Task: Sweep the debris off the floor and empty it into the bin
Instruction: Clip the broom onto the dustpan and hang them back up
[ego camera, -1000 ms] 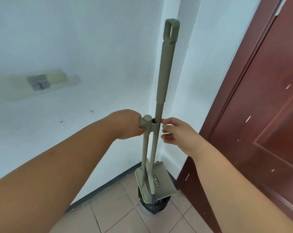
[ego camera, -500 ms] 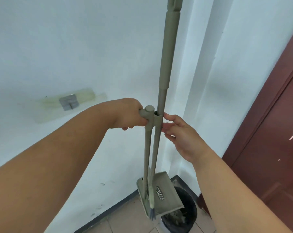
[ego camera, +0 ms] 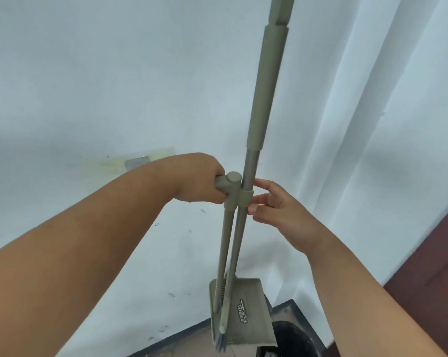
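A grey-green broom point(ego camera: 263, 99) stands upright, its pole clipped into the handle of a matching long-handled dustpan point(ego camera: 246, 313). My left hand point(ego camera: 199, 180) grips the dustpan's short side handle at the top. My right hand point(ego camera: 277, 204) is just right of the clip, fingertips touching the broom pole and the clip, fingers fairly straight. The dustpan's scoop hangs low above the floor, with the broom's grey bristles at its lower edge. A black bin point(ego camera: 290, 341) lined with a black bag sits in the corner right of the scoop.
A white wall fills the background, with a small metal hook plate point(ego camera: 136, 162) behind my left forearm. A dark red door point(ego camera: 434, 274) is at the right. Dark skirting and beige floor tiles point(ego camera: 192, 343) show at the bottom.
The view has tilted upward and left, so the door has slid further right and the bin lower. Both hands keep their places at the handle and clip.
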Demonstrator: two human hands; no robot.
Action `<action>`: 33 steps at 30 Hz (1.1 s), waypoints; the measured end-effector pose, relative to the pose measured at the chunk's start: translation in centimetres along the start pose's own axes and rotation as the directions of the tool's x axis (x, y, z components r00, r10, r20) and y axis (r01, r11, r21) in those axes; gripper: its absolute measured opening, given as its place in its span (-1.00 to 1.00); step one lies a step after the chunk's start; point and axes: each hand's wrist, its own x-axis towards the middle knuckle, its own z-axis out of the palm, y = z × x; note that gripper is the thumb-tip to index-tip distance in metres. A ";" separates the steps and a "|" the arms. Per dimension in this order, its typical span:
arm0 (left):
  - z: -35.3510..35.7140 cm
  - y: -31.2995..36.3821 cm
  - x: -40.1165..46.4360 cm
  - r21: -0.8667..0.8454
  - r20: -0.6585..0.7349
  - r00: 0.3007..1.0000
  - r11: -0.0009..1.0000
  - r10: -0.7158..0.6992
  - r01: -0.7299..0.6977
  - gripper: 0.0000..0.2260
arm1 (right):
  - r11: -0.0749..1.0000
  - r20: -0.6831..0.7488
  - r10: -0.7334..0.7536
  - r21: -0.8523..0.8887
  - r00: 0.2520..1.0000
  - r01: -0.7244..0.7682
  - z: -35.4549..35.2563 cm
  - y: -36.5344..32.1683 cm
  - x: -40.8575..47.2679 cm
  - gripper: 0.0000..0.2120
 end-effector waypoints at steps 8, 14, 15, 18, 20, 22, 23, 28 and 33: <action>1.0 -3.6 -0.5 0.079 -0.214 0.972 0.989 -0.102 0.121 -0.80 | 0.981 0.130 -0.096 -0.156 0.987 0.116 1.9 -0.5 5.4 -0.89; 5.7 -7.7 -1.4 -0.025 -0.559 0.754 0.916 -0.344 0.400 -0.63 | 0.980 0.055 -0.127 -0.148 0.990 0.134 5.9 0.6 7.4 -0.93; 6.7 -8.0 -1.8 -0.089 -0.562 0.704 0.878 -0.433 0.470 -0.52 | 0.976 0.039 -0.130 -0.172 0.991 0.135 6.6 0.8 7.5 -0.94; 8.7 -8.0 -2.5 -0.518 -0.321 0.640 0.696 -0.698 0.498 -0.29 | 0.971 0.008 -0.129 -0.200 0.992 0.128 8.9 1.4 7.5 -0.92; 9.3 -8.3 -2.7 -0.798 -0.026 0.703 0.438 -0.711 0.413 -0.34 | 0.971 -0.014 -0.122 -0.208 0.992 0.117 10.5 2.0 7.4 -0.88; 9.7 -8.0 -2.9 -0.915 0.144 0.766 0.211 -0.627 0.345 -0.51 | 0.967 -0.034 -0.111 -0.235 0.993 0.100 12.3 2.6 7.2 -0.81; 9.9 -7.7 -2.9 -0.931 0.174 0.790 0.162 -0.588 0.326 -0.57 | 0.965 -0.044 -0.105 -0.244 0.993 0.092 13.1 2.8 7.1 -0.77; 11.1 -8.0 -2.9 -0.949 0.174 0.796 0.116 -0.580 0.292 -0.57 | 0.968 -0.110 -0.055 -0.248 0.992 0.026 16.5 3.4 7.2 -0.72; 11.7 -9.7 -2.9 -0.962 0.200 0.791 0.035 -0.578 0.269 -0.52 | 0.966 -0.151 -0.051 -0.258 0.987 0.010 18.7 3.3 8.0 -0.72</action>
